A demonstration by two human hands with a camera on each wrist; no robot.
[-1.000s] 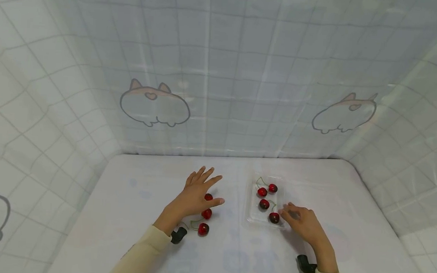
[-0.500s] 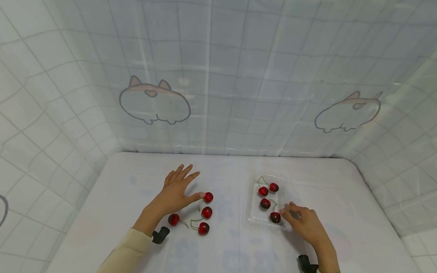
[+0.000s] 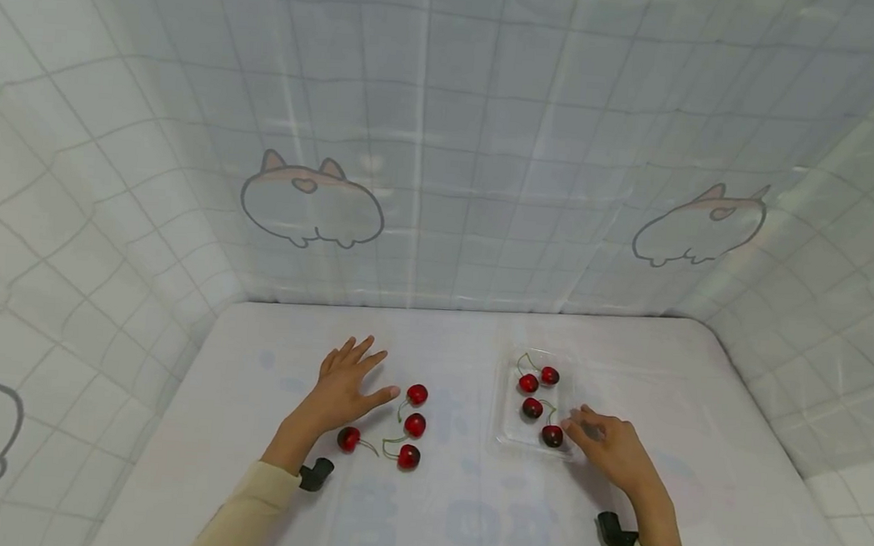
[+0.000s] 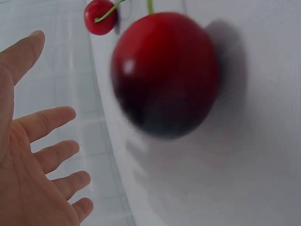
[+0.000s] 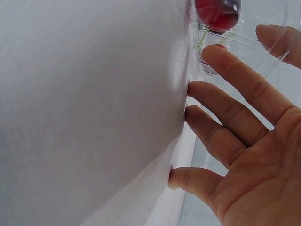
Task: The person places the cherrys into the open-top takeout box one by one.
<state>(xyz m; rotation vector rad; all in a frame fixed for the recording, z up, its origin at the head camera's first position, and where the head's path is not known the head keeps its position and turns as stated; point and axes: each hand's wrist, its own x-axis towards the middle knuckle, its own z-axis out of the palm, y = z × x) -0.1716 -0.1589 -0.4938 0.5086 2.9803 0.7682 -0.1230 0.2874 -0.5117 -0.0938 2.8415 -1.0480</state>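
Four cherries lie on a white tabletop (image 3: pixel 708 390), low in the head view: three in a column and a lone cherry (image 3: pixel 348 439) at lower left by the left wrist. The column's top cherry (image 3: pixel 418 395) sits just right of the nearer left hand (image 3: pixel 340 391), its stem (image 3: pixel 402 410) trailing down and left; that hand's fingers spread, holding nothing. Farther right, a clear tray (image 3: pixel 514 432) contains four more cherries (image 3: pixel 532 408). At its right edge is the right hand (image 3: pixel 612 452); whether it pinches cannot be told.
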